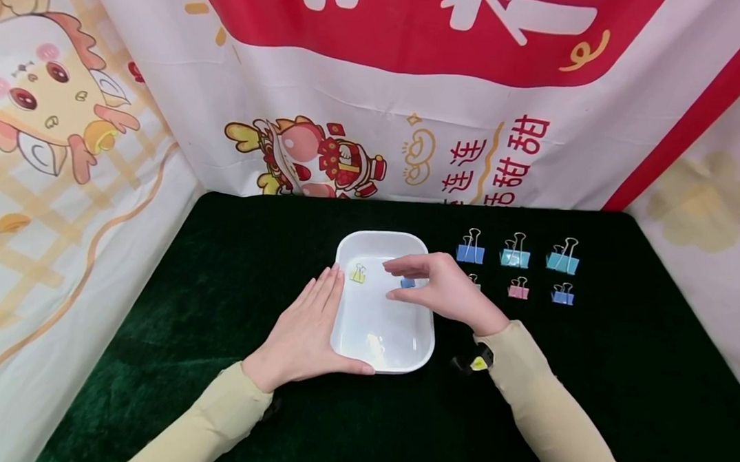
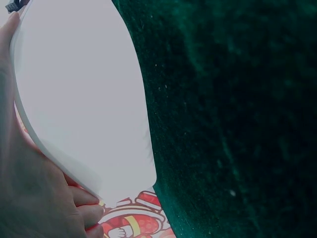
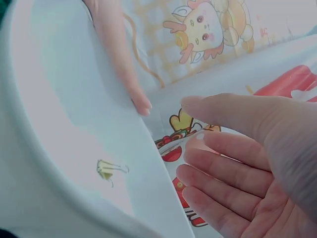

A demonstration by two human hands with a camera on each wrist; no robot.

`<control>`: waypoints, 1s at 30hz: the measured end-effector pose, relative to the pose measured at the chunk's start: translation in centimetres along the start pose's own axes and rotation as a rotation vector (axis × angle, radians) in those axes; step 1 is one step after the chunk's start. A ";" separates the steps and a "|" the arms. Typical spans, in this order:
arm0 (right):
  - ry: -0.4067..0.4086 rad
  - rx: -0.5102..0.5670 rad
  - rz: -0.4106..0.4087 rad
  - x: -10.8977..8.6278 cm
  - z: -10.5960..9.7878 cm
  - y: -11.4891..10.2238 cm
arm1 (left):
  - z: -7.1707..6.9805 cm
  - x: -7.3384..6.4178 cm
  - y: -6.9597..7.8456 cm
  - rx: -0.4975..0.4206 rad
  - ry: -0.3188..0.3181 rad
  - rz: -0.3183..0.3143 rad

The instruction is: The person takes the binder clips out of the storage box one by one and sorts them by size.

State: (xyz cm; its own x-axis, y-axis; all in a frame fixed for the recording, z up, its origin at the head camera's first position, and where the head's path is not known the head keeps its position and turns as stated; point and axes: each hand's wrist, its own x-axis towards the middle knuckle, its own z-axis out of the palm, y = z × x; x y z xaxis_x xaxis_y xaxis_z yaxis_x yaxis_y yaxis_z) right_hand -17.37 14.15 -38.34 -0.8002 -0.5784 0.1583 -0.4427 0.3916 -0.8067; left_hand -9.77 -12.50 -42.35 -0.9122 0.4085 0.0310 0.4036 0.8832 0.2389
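A white tray [image 1: 374, 338] lies on the dark green cloth [image 1: 219, 266]. My left hand [image 1: 303, 331] rests flat against its left wall, fingers straight and thumb along the near rim. My right hand [image 1: 438, 288] hovers over the tray's right side, fingers loosely spread and holding nothing. A small blue binder clip [image 1: 408, 283] shows between its thumb and forefinger, inside the tray. A small yellow clip [image 1: 358, 274] lies in the tray's far left part. The right wrist view shows the yellow clip [image 3: 109, 169], the tray [image 3: 59, 99] and my empty right palm [image 3: 247, 163].
Right of the tray, binder clips lie in two rows: a blue one [image 1: 470, 251] and two teal ones [image 1: 514, 255] [image 1: 562, 259] behind, a pink one [image 1: 518, 289] and a blue one [image 1: 562, 294] in front. Printed banners [image 1: 376, 86] wall in the cloth on three sides.
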 end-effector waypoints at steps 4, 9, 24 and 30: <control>-0.005 -0.035 -0.032 0.7 0.1 -0.5 | 0.0 0.0 0.0 -0.003 0.009 0.004; 0.002 -0.074 -0.063 1.4 -0.2 -1.4 | 0.0 -0.1 0.0 0.002 0.014 0.008; 0.027 -0.053 -0.042 4.6 -1.4 -3.2 | -0.2 0.0 0.0 0.024 -0.005 0.008; 0.020 -0.049 0.002 6.2 -0.7 -2.6 | -0.2 0.0 0.0 0.035 -0.002 0.011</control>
State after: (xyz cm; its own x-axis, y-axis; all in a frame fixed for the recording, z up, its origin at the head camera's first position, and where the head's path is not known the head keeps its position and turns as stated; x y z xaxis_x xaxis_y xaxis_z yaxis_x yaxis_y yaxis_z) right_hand -21.50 10.04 -34.89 -0.8085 -0.5638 0.1686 -0.4602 0.4272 -0.7783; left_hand -9.83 -12.53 -42.16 -0.9077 0.4184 0.0314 0.4156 0.8863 0.2041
